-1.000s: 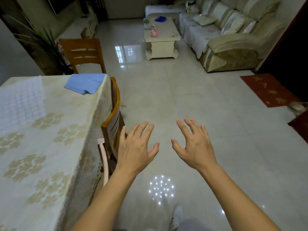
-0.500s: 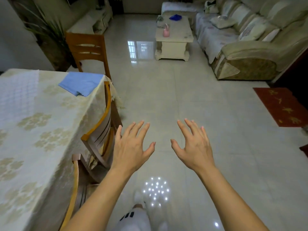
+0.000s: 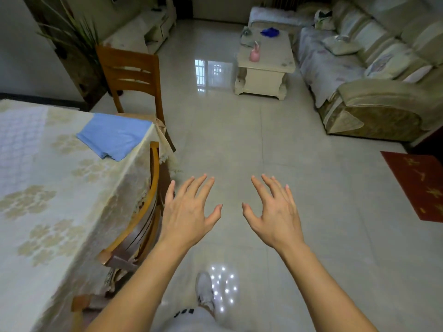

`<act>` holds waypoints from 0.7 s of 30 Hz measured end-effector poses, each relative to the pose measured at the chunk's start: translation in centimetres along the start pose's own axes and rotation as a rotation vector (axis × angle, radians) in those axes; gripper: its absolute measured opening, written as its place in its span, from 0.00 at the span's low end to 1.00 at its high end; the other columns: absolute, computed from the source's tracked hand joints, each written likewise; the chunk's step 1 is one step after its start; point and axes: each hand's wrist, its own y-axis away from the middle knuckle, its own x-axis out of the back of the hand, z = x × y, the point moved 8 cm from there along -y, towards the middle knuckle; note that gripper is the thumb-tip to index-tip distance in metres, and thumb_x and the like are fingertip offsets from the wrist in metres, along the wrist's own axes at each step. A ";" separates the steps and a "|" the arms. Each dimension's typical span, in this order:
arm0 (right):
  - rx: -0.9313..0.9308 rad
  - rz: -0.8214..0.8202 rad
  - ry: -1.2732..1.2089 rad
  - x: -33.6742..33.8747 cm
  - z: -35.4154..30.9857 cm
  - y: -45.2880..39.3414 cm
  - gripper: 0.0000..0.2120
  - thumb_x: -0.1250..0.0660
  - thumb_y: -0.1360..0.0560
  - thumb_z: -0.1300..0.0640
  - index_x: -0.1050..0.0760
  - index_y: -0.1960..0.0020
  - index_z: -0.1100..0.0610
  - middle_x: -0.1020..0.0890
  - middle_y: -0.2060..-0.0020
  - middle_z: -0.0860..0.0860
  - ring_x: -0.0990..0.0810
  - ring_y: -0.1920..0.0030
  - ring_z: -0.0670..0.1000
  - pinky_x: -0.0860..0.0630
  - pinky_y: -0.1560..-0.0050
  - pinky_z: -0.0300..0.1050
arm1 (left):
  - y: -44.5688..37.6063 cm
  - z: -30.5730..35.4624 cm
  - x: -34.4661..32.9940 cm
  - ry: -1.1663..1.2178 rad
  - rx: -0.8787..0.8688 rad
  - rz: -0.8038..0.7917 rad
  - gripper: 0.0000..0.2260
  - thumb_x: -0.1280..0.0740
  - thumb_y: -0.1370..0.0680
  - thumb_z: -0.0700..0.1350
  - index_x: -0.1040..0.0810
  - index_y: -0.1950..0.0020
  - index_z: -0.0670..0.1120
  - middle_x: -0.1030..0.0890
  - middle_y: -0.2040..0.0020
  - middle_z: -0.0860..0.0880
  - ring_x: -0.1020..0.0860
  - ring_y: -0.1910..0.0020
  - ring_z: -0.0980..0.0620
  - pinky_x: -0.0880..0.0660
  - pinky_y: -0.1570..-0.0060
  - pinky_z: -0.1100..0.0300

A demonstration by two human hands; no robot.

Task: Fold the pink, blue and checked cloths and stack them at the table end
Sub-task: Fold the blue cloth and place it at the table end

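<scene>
Both the left hand (image 3: pixel 189 216) and right hand (image 3: pixel 275 216) hover over the tiled floor (image 3: pixel 239 144) with fingers spread and empty, beside the worktop (image 3: pixel 60 188) bearing a folded blue cloth (image 3: pixel 115 135).

A glossy pale tiled floor (image 3: pixel 239 144) stretches before me toward a cream coffee table (image 3: pixel 266 61) and sofa (image 3: pixel 374 92); a wooden chair (image 3: pixel 129 73) and what may be a plant (image 3: pixel 72 34) stand left.
</scene>
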 end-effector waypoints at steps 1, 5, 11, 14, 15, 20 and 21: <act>0.008 0.001 -0.002 -0.3 -0.3 -1.8 0.34 0.45 0.27 0.36 0.33 0.24 0.49 0.30 0.26 0.53 0.37 0.23 0.55 0.46 0.22 0.56 | -1.6 -0.8 -0.2 -0.001 0.011 0.011 0.29 0.41 0.25 0.63 0.29 0.27 0.51 0.26 0.29 0.51 0.28 0.30 0.49 0.37 0.29 0.40; 0.024 -0.019 0.007 -2.1 -1.4 -8.8 0.35 0.46 0.27 0.35 0.34 0.24 0.50 0.31 0.25 0.53 0.38 0.22 0.55 0.49 0.22 0.54 | -7.5 -4.0 -1.1 0.002 0.038 0.025 0.29 0.40 0.26 0.62 0.28 0.28 0.51 0.25 0.30 0.52 0.28 0.31 0.49 0.37 0.29 0.41; 0.016 -0.043 -0.020 -4.9 -2.4 -15.8 0.34 0.46 0.26 0.36 0.33 0.24 0.51 0.31 0.26 0.53 0.37 0.23 0.55 0.48 0.22 0.55 | -13.8 -7.0 -2.8 0.012 0.024 0.001 0.28 0.39 0.26 0.62 0.27 0.29 0.51 0.24 0.31 0.52 0.26 0.32 0.49 0.36 0.31 0.40; 0.013 -0.062 -0.016 -6.0 -2.0 -18.7 0.34 0.46 0.26 0.36 0.32 0.25 0.51 0.31 0.25 0.54 0.37 0.23 0.55 0.47 0.22 0.56 | -16.7 -7.8 -3.6 0.026 0.008 0.025 0.28 0.37 0.27 0.61 0.26 0.30 0.51 0.24 0.31 0.51 0.26 0.33 0.48 0.35 0.32 0.40; 0.013 -0.072 -0.011 -6.3 -1.9 -19.8 0.34 0.46 0.26 0.36 0.32 0.25 0.51 0.31 0.25 0.54 0.37 0.23 0.55 0.47 0.22 0.56 | -17.6 -8.1 -3.9 0.027 0.011 0.028 0.28 0.37 0.27 0.61 0.26 0.30 0.51 0.24 0.31 0.51 0.26 0.33 0.49 0.36 0.31 0.40; 0.049 -0.102 0.007 -8.2 -1.3 -25.1 0.34 0.47 0.26 0.36 0.33 0.24 0.51 0.31 0.26 0.55 0.36 0.24 0.56 0.47 0.22 0.56 | -22.0 -9.6 -5.8 0.003 0.050 0.013 0.28 0.37 0.27 0.61 0.27 0.30 0.51 0.25 0.31 0.52 0.27 0.32 0.49 0.36 0.30 0.41; 0.057 -0.105 0.007 -8.5 -1.1 -26.4 0.34 0.47 0.26 0.36 0.33 0.24 0.51 0.31 0.26 0.55 0.36 0.24 0.56 0.47 0.22 0.56 | -23.0 -9.8 -6.3 -0.001 0.056 0.007 0.28 0.37 0.27 0.61 0.27 0.29 0.51 0.25 0.30 0.51 0.27 0.32 0.49 0.36 0.30 0.40</act>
